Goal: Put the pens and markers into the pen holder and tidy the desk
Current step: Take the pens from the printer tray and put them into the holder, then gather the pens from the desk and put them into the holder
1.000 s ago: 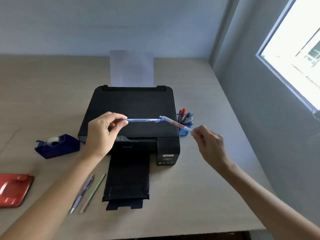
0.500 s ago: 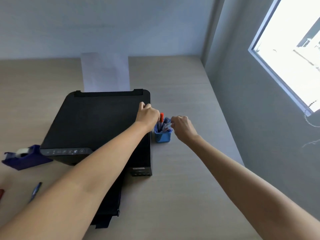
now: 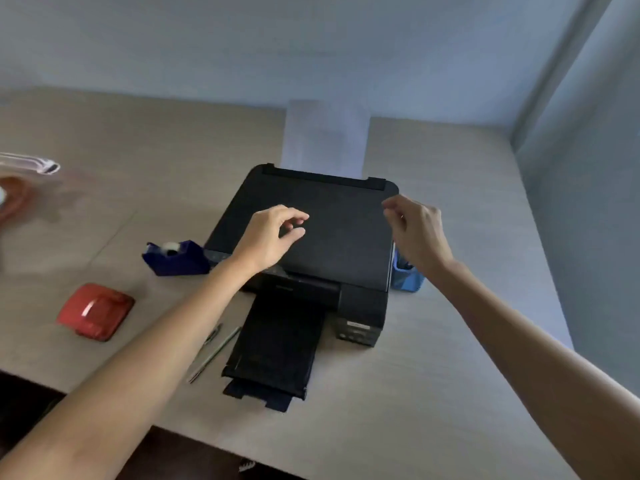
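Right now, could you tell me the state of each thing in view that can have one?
Left hand: empty, fingers loosely curled above the printer.
Right hand: empty, open.
Printer: lid closed, output tray extended, paper upright in the rear feed.
Pen holder: upright beside the printer, mostly hidden.
Two pens: lying loose on the desk.
Tape dispenser: upright, roll loaded.

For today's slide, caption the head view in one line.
Both empty hands, left hand and right hand, hover over the printer; two pens remain on the desk.
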The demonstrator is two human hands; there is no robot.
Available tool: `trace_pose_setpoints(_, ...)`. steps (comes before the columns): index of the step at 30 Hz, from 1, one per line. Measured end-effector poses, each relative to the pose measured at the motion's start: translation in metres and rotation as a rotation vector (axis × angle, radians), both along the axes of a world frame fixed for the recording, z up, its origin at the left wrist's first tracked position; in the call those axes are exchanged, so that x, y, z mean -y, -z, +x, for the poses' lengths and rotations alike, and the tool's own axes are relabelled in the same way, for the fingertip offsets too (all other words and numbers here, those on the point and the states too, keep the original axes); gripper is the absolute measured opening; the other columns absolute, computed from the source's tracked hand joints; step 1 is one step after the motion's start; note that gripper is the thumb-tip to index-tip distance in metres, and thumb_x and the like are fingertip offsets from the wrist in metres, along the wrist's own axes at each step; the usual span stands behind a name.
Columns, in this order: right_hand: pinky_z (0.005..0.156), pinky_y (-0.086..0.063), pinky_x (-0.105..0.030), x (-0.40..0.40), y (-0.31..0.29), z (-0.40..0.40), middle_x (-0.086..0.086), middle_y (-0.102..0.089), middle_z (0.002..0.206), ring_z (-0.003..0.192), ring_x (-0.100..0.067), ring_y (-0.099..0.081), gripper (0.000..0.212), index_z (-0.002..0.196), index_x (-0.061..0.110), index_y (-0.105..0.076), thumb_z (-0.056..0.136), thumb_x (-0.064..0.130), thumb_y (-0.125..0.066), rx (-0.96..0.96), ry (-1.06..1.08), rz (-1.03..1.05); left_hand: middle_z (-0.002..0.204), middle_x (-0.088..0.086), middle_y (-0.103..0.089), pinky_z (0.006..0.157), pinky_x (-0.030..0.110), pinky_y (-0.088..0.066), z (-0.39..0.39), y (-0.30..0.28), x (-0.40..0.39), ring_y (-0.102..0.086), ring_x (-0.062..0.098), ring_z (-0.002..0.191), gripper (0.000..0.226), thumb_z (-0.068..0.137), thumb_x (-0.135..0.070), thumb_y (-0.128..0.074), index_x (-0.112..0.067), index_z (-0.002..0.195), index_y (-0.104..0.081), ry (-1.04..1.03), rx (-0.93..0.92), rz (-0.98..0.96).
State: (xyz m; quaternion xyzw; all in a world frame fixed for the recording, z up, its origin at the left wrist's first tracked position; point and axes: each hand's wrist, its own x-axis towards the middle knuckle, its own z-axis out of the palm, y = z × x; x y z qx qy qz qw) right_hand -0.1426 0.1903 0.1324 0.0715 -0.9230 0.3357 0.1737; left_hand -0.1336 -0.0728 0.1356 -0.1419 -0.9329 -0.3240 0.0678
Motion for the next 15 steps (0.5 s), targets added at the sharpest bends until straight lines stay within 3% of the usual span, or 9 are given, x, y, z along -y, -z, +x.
trace_pose_setpoints(2,0.067,-0.038,-0.016,0.052,-0.011,0.008,-0.002,-0.069,0.08,0.067,-0.013,-0.056,0.016,0.099,0.009,-0.07,0.091,0.008,-0.056,-0.067,-0.112,-0.016,0.092,-0.003,-0.069,0.069,0.009,-0.041,0.018,0.006,0.069,-0.062,0.012,0.077,0.021,0.087,-0.015,-0.064,-0.013,0.107,-0.07,-0.132,0.077,-0.035)
trace_pose_setpoints(5,0.065,-0.036,-0.001,0.128,-0.01,0.024,0.008,-0.06,0.076,0.06,0.004,-0.049,0.013,0.099,0.008,-0.07,0.092,0.008,-0.059,-0.093,-0.281,-0.046,0.09,0.003,-0.072,0.071,0.021,-0.043,0.042,0.033,0.161,-0.064,0.015,0.08,0.014,0.087,-0.013,-0.062,-0.011,0.096,-0.072,-0.279,0.242,-0.114)
trace_pose_setpoints(9,0.067,-0.051,-0.024,0.221,0.021,0.047,-0.003,-0.069,0.083,0.071,-0.013,-0.062,0.012,0.098,0.008,-0.068,0.092,0.009,-0.058,0.012,-0.457,-0.041,0.091,0.011,-0.074,0.076,0.035,-0.051,0.067,0.093,0.245,-0.066,0.024,0.083,0.009,0.083,-0.007,-0.063,-0.013,0.08,-0.068,-0.377,0.438,-0.156)
trace_pose_setpoints(12,0.064,-0.05,-0.029,0.292,0.057,0.063,-0.009,-0.072,0.087,0.073,-0.019,-0.063,0.016,0.096,0.007,-0.068,0.092,0.009,-0.053,0.312,-0.452,0.041,0.103,0.011,-0.073,0.083,0.035,-0.052,0.071,0.133,0.285,-0.066,0.028,0.095,0.017,0.085,-0.016,-0.06,-0.006,0.094,-0.07,-0.439,0.537,-0.231)
trace_pose_setpoints(15,0.064,-0.052,-0.031,0.335,0.091,0.072,-0.017,-0.069,0.096,0.083,-0.028,-0.064,0.022,0.096,0.001,-0.068,0.091,0.005,-0.047,0.618,-0.344,0.167,0.118,0.016,-0.061,0.079,0.033,-0.046,0.071,0.162,0.291,-0.06,0.033,0.106,0.031,0.084,-0.018,-0.06,-0.004,0.111,-0.059,-0.417,0.677,-0.375)
